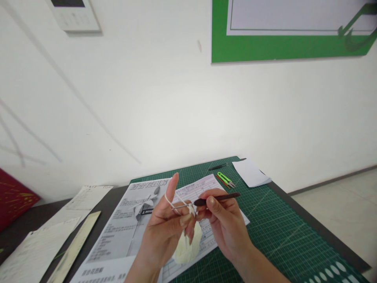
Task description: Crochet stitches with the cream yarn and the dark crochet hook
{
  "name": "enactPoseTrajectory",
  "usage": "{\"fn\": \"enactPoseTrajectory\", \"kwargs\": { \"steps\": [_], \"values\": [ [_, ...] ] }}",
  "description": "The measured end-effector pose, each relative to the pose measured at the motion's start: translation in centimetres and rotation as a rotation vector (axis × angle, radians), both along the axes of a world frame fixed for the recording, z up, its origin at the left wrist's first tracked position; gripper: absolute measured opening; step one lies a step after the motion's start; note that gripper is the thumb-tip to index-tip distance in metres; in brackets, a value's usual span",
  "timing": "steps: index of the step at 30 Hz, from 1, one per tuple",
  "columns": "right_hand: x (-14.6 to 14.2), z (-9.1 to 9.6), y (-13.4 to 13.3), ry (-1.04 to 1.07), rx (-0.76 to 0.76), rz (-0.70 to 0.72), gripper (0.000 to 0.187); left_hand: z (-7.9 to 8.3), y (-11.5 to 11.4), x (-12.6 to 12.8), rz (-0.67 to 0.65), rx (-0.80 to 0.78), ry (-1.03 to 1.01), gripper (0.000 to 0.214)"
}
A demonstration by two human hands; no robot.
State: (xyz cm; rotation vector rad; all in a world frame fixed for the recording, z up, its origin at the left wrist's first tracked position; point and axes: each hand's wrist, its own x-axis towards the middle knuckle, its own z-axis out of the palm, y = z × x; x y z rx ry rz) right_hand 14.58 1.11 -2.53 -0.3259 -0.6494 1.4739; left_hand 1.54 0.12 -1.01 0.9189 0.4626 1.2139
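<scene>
My right hand [226, 226] is closed around the dark handle of a crochet hook [231, 196], whose thin metal tip points left. My left hand [159, 232] pinches a small piece of white crochet work [191, 209] between thumb and fingers, close to the hook's shaft. Its index finger is raised, with a strand of white yarn [169, 202] looped round it and leading to the hook. Below the fingers lies a pale yellow yarn ball [188, 249], partly hidden by my left hand. The exact stitches are too small to make out.
Printed sheets [118, 232] lie under and left of my hands on a green cutting mat [282, 232]. Beyond are green thread snips [225, 179], a dark pen-like tool [218, 167] and white paper [250, 173]. Left are a ruler [75, 247] and handwritten sheets [55, 236]. A white wall [176, 98] stands behind.
</scene>
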Motion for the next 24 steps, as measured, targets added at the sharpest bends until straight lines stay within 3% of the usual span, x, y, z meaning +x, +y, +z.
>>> {"fn": "enactPoseTrajectory", "kwargs": {
  "steps": [5, 9, 13, 17, 20, 24],
  "values": [
    [0.2, -0.3, 0.1, -0.099, 0.006, -0.054, 0.011, 0.3, 0.1, -0.2, 0.035, 0.028, 0.033, 0.083],
    [0.5, -0.3, -0.2, -0.278, 0.110, -0.226, 0.007, 0.3, 0.3, -0.2, 0.105, 0.078, 0.082, 0.083],
    [0.8, -0.5, -1.1, -0.633, 0.427, -0.535, 0.028, 0.5, 0.1, 0.5, 0.191, 0.057, 0.085, 0.081],
    [1.2, -1.5, -1.5, -0.896, 0.741, -0.703, 0.062, 0.6, -0.2, 1.4, 0.191, -0.079, -0.055, 0.083],
    [1.2, -2.0, -1.3, -0.908, 0.856, -0.691, 0.064, 0.6, 0.0, 1.4, 0.065, -0.187, -0.206, 0.075],
    [0.8, -1.2, -1.1, -0.683, 0.620, -0.508, 0.045, 0.6, 0.3, 0.8, -0.063, -0.132, -0.263, 0.064]
  ]
}}
